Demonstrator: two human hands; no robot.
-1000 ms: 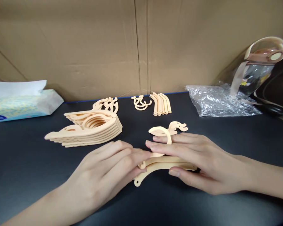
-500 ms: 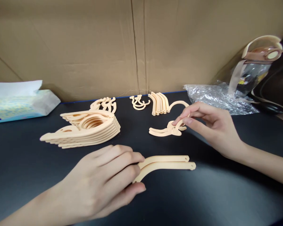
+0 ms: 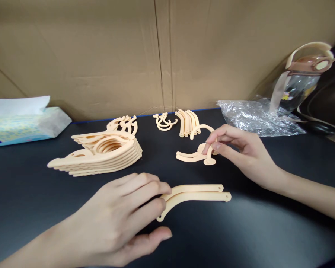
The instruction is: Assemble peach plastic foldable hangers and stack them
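Observation:
My right hand (image 3: pixel 240 152) pinches a cream plastic hanger hook (image 3: pixel 199 128) between thumb and fingers, its curved end pointing left and its flat base lowest. Just behind that base lies a small cream hanger centre piece (image 3: pixel 188 157), partly covered by the hook and fingers. My left hand (image 3: pixel 120 216) is open, thumb spread away. Its fingertips hover over or touch the left ends of two curved cream hanger arms (image 3: pixel 197 195), which lie side by side on the dark table; I cannot tell which.
A stack of assembled folding hangers (image 3: pixel 100 160) sits at left. Behind are more centre pieces (image 3: pixel 123 124), several hooks (image 3: pixel 164 122) and a row of hanger arms (image 3: pixel 187 123). A tissue pack (image 3: pixel 28 121), a clear plastic bag (image 3: pixel 259 119) and a bottle (image 3: pixel 304 82) stand by the cardboard wall.
My right hand has moved away from the hanger arms to the back right, carrying the hook. My left hand has let the hook go, and its thumb has spread from the arms.

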